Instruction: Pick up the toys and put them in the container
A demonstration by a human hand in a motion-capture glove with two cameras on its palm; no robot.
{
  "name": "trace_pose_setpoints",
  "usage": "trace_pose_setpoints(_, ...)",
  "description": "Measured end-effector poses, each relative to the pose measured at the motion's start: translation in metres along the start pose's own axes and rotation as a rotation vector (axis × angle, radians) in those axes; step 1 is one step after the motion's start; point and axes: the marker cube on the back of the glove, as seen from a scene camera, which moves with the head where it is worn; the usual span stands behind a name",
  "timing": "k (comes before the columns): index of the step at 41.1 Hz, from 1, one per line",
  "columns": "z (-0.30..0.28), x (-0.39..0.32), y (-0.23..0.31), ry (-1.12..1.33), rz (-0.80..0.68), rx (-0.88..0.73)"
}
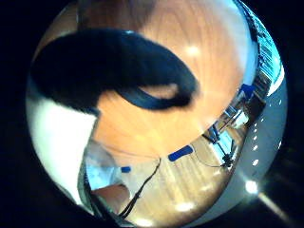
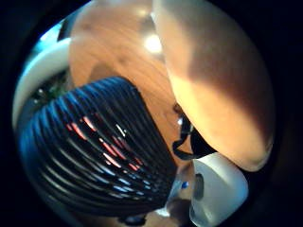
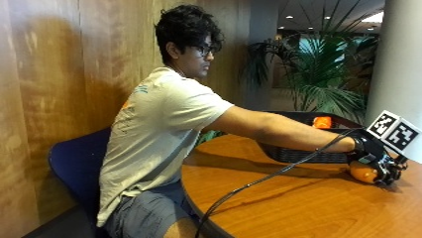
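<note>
In the outside view my gloved right hand (image 3: 379, 161) reaches across the round wooden table (image 3: 296, 203), fingers curled over an orange rounded toy (image 3: 362, 172) that sits on the tabletop. Just behind the hand stands the black slatted container (image 3: 303, 151), and another orange toy (image 3: 322, 122) shows inside it. In the thumb side palm view the orange toy (image 2: 218, 94) fills much of the picture beside the container's ribbed wall (image 2: 94, 151). The little finger side palm view shows a black gloved finger (image 1: 109, 66) over the wood tabletop (image 1: 156, 128).
The person sits on a blue chair (image 3: 73, 163) against a wood-panelled wall. A white column (image 3: 402, 64) rises at the table's far side, with potted palms (image 3: 323, 74) behind the container. The table's curved front edge (image 3: 198, 208) lies near the person's lap.
</note>
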Motion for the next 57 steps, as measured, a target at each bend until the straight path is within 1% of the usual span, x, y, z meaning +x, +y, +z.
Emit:
trace_pose_setpoints(5, 0.001, -0.001, 0.011, -0.032, -0.062, 0.333)
trace_pose_setpoints(7, 0.003, -0.001, 0.017, -0.047, -0.08, 0.417)
trace_pose_setpoints(9, 0.005, -0.001, 0.024, -0.03, -0.088, 0.452)
trace_pose_setpoints(14, 0.006, 0.008, 0.047, 0.058, -0.092, 0.481)
trace_pose_setpoints(22, -0.007, 0.013, 0.083, 0.001, -0.097, 0.58)
trace_pose_setpoints(32, -0.04, 0.004, 0.152, -0.009, -0.15, 0.655)
trace_pose_setpoints(46, -0.061, 0.002, 0.208, -0.01, -0.158, 0.696)
trace_pose_setpoints(51, -0.066, -0.015, 0.22, -0.005, -0.153, 0.704)
trace_pose_setpoints(57, -0.075, -0.039, 0.242, 0.023, -0.209, 0.71)
